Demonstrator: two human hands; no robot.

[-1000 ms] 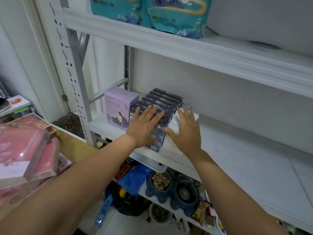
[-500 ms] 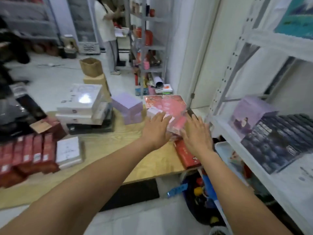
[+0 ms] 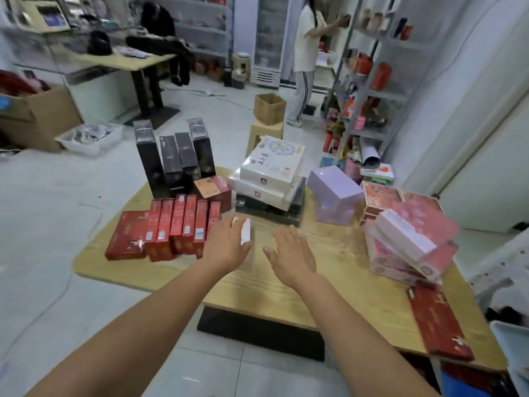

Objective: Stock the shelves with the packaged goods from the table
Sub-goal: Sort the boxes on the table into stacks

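A wooden table (image 3: 329, 285) carries the packaged goods. A row of red boxes (image 3: 177, 224) stands at its left, with tall black boxes (image 3: 174, 159) behind them. White flat boxes (image 3: 272, 167) are stacked in the middle, lilac boxes (image 3: 333, 193) sit to their right, and a leaning pile of pink boxes (image 3: 409, 242) is at the far right. My left hand (image 3: 226, 245) lies with stretched fingers over a small white box (image 3: 245, 230) beside the red row; only the box's edge shows. My right hand (image 3: 292, 253) hovers open above bare wood, holding nothing.
A long red box (image 3: 438, 322) lies at the table's right front edge. Beyond the table are a stool with a cardboard box (image 3: 269, 108), a person (image 3: 306, 53) at a metal shelf unit (image 3: 372, 81), a white bin (image 3: 88, 136) and a large carton (image 3: 37, 116).
My view swung left from the shelf to the table. Both hands left the dark boxes on the shelf, passed the pink pile and now reach over the table's middle.
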